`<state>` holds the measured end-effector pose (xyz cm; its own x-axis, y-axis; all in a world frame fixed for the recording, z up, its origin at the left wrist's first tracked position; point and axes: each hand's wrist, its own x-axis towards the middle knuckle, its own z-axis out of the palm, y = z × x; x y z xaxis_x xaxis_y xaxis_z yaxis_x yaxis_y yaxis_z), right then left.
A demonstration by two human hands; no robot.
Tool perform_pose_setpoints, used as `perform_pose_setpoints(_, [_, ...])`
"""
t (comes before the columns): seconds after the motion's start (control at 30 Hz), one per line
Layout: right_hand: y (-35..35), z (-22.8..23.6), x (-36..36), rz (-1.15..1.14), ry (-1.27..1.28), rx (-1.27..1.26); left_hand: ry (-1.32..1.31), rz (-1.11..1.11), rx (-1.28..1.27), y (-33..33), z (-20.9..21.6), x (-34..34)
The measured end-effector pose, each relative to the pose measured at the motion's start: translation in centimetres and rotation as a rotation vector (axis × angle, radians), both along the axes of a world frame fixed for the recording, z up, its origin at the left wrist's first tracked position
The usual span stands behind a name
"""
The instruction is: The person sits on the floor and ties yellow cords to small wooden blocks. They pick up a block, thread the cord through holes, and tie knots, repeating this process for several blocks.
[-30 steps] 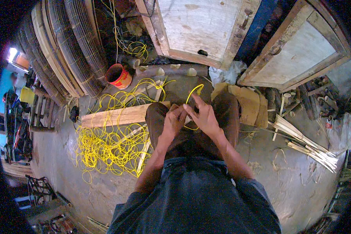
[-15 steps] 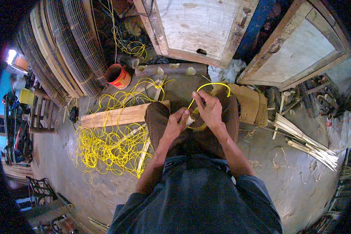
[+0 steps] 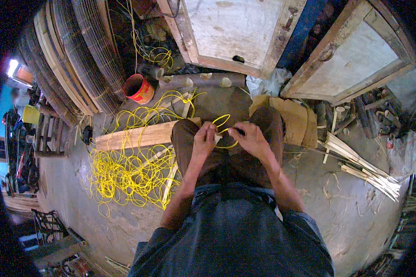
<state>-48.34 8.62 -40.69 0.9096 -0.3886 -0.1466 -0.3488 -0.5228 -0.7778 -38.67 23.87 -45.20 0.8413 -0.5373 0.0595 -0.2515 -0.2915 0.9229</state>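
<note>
Above my lap, a yellow cord is bent into a small loop between my hands. My left hand is closed on it, thumb and fingers pinched together. Just beside those fingertips shows a small pale piece, mostly hidden, whose kind I cannot make out. On the other side my right hand pinches the cord close to the loop, its fingers curled. More yellow cord lies in a loose tangle on the floor to my left, partly draped over a wooden plank.
A red tub stands beyond the plank, near a hollow log with cut holes. Flattened cardboard lies by my right knee. Pale split strips rest on the floor at right. Framed panels lean at the back.
The cord's raised free end has come down and now forms a small loop between my hands. My right hand has moved lower and slightly right; my left hand has shifted slightly.
</note>
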Motion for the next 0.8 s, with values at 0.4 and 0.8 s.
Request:
perform_pose_setpoints(0.4, [-0.1, -3.2, 2.7, -0.127, -0.335, 0.07, 0.268, -0.079, -0.028, 0.1, -0.5, -0.7])
perform_pose_setpoints(0.8, [0.5, -3.1, 1.0, 0.07, -0.223, 0.444, 0.577, 0.056, -0.123, -0.2, 1.3, -0.6])
